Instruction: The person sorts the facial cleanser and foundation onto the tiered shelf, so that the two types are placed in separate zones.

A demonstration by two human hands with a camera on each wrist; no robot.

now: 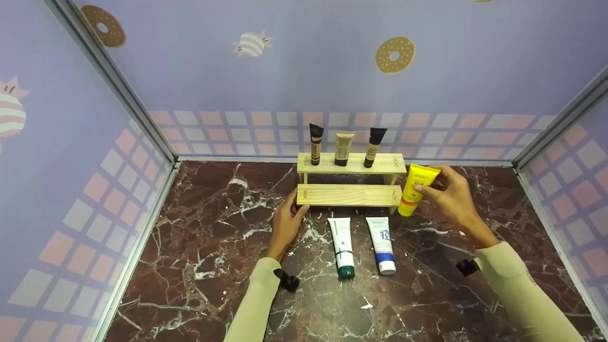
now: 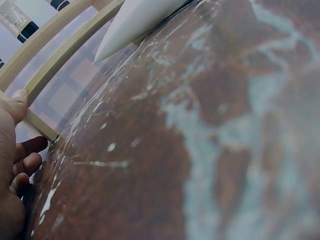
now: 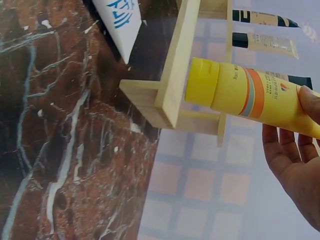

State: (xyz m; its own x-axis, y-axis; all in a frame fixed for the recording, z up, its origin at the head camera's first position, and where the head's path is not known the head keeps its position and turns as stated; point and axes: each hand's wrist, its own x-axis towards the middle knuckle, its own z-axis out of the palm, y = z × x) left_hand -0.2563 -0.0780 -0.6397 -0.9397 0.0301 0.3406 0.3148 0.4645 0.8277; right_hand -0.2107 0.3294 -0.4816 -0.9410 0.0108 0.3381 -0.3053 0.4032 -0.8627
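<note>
A two-step wooden rack stands at the back of the marble table. On its top step stand three small tubes. My right hand grips a yellow tube, cap down, just off the rack's right end. In the right wrist view, the yellow tube has its cap beside the rack's side piece, with my right hand round its body. My left hand holds the lower step's left end. Its thumb lies on the rack's slat, fingers curled below.
Two white tubes lie on the table in front of the rack, one with a green cap and one with a blue cap. Purple patterned walls close in the table at the left, back and right.
</note>
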